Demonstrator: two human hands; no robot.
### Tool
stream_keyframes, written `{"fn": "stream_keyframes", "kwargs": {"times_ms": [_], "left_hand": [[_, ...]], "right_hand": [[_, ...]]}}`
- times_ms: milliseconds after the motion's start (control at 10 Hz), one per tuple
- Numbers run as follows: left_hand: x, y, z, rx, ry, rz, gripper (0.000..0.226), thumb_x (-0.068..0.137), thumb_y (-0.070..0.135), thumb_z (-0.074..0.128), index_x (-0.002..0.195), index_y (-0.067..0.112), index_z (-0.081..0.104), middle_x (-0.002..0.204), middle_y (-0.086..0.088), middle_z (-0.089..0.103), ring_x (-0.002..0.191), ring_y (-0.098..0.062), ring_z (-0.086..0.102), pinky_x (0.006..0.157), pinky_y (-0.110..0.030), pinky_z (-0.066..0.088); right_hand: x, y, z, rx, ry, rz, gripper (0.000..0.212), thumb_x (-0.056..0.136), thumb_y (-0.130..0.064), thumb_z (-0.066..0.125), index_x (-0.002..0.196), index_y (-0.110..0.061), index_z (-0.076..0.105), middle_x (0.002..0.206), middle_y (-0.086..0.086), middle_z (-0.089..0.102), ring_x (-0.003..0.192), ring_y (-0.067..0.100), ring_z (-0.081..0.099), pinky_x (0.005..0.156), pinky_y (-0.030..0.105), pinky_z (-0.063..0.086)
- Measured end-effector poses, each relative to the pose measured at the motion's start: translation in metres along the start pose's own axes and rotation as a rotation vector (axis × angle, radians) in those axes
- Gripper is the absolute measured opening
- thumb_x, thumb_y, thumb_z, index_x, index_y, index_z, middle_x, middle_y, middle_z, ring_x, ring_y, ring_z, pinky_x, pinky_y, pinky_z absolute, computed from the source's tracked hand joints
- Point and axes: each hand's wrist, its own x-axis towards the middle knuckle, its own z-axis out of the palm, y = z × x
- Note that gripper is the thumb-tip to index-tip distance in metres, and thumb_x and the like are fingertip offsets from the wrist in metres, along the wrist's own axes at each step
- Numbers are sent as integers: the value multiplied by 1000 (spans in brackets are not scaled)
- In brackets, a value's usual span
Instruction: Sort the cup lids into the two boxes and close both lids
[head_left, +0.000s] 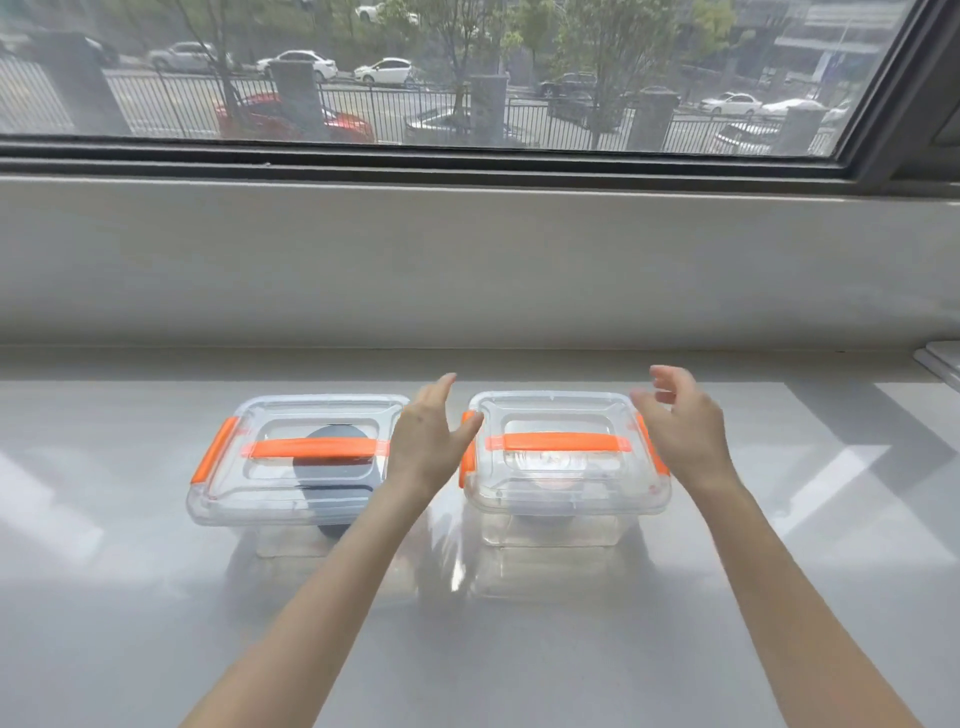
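Note:
Two clear plastic boxes with orange handles and orange side clasps stand side by side on the grey counter. The left box (291, 467) has its lid on, and dark grey cup lids (337, 499) show through it. The right box (566, 462) also has its lid on, with pale translucent cup lids (550, 467) inside. My left hand (426, 441) hovers open in the gap between the boxes, at the right box's left clasp. My right hand (685, 426) is open beside the right box's right clasp. Neither hand holds anything.
The grey counter (156, 597) runs to a pale wall below a wide window. A white object (943, 364) lies at the far right edge of the counter.

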Motion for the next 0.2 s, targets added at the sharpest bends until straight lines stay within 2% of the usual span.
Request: {"fn": "stream_keyframes", "kwargs": {"times_ms": [100,200], "left_hand": [[17,13,-38,-32,131,117,48,82,25,62,127,9,51,126,-10,60,118,-23,54,98,-27,37],[32,34,-77,-99,252,197,45,80,21,65,122,6,56,121,-11,63,112,-23,58,95,-22,36]], "right_hand": [[5,-55,-27,333,120,-112,22,85,-22,57,106,-19,61,108,7,68,95,14,60,89,31,47],[-2,-113,-66,653,196,-318,13,82,-30,55,90,-28,65,85,-5,73,87,13,67,78,25,55]]}}
